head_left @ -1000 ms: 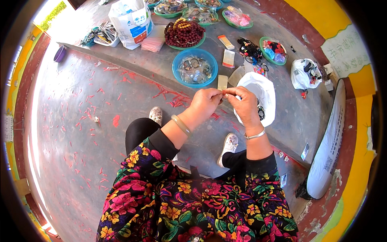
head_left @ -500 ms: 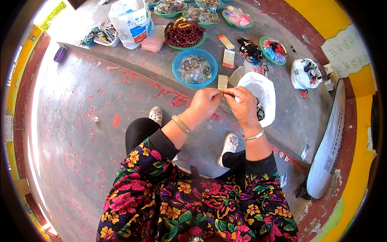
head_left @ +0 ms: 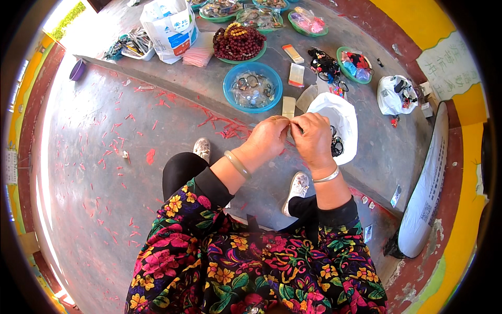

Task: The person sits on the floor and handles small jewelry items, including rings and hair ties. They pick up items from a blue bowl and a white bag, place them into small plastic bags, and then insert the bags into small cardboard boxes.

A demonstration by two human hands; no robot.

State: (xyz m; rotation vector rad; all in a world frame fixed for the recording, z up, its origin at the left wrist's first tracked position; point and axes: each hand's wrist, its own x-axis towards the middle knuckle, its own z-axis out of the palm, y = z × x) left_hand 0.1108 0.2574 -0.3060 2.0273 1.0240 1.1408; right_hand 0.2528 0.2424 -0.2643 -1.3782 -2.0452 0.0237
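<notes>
Both my hands meet in front of me, above the edge of the raised step. My left hand [head_left: 266, 137] is closed in a pinch, thumb and forefinger together. Against it, my right hand [head_left: 312, 137] pinches too, with its fingertips nearly touching the left ones. Whatever lies between the fingertips is too small to make out. Beside my right hand stands a white plastic bag [head_left: 346, 125], open at the top, with dark cords or bands [head_left: 336, 142] inside. Just beyond the fingers lies a small tan block [head_left: 288, 107]. A blue basin [head_left: 227, 90] of clear packets and dark rings sits past my left hand.
On the step are dark red bead strings [head_left: 238, 44], a large white bag [head_left: 170, 31], a tray of pens [head_left: 138, 44], green basins [head_left: 342, 63] and a smaller white bag [head_left: 389, 97]. Red scraps [head_left: 230, 128] litter the floor. A long wrapped roll [head_left: 426, 183] leans at right.
My fingers have curled further inward and the right hand has turned slightly, its wrist shifting a little left. The hands stay together at about the same place.
</notes>
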